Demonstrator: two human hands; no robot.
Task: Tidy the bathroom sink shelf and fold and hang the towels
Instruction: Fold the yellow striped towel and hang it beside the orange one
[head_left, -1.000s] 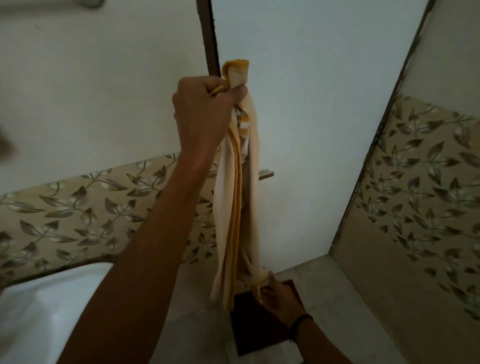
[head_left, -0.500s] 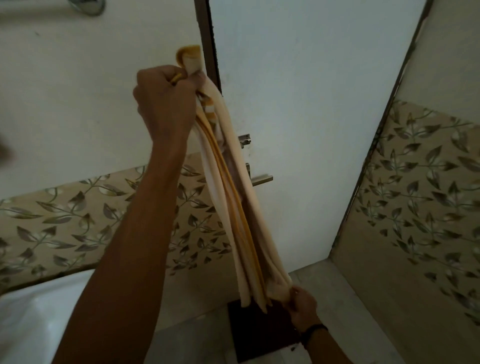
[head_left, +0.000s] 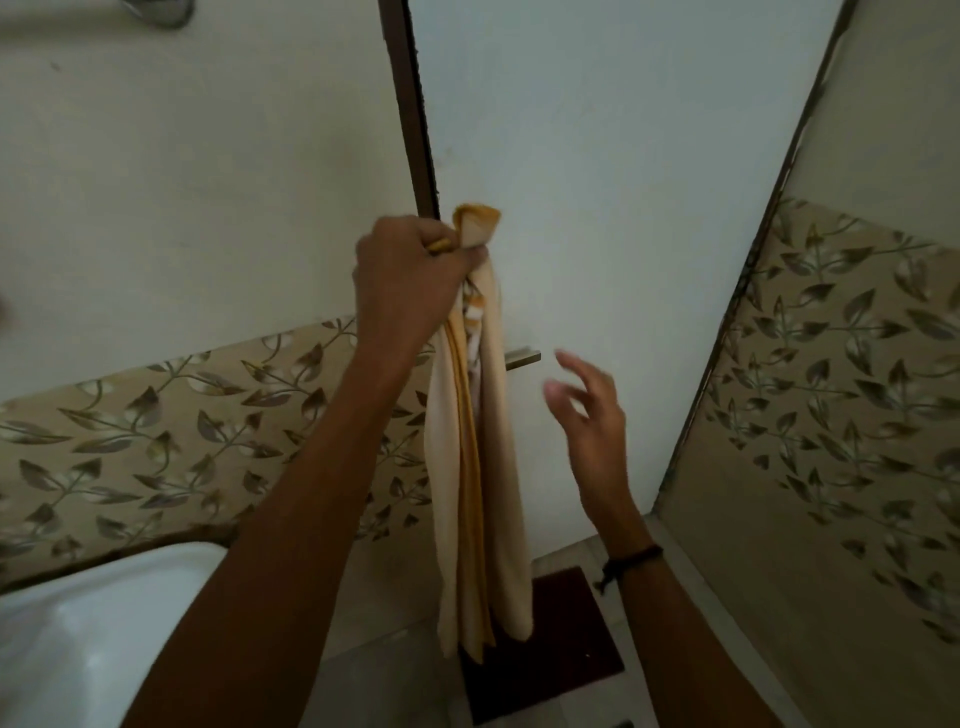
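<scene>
The towel (head_left: 480, 467) hangs straight down from the left grip (head_left: 410, 275), splitting the space. Right of it, open air in front of the door (head_left: 623, 182) holds the right grip (head_left: 592, 421), bounded by the tiled wall (head_left: 857, 415). A door handle (head_left: 522, 357) juts out just behind the towel; the sink (head_left: 78, 623) blocks the lower left.

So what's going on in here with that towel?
A person is holding a cream and yellow towel up by its top end, bunched in the left hand, so it hangs straight down in front of the door. The right hand is open beside the towel and not touching it. The towel isn't folded or hung yet. A white sink is at the lower left and a dark mat lies on the floor below.
</scene>
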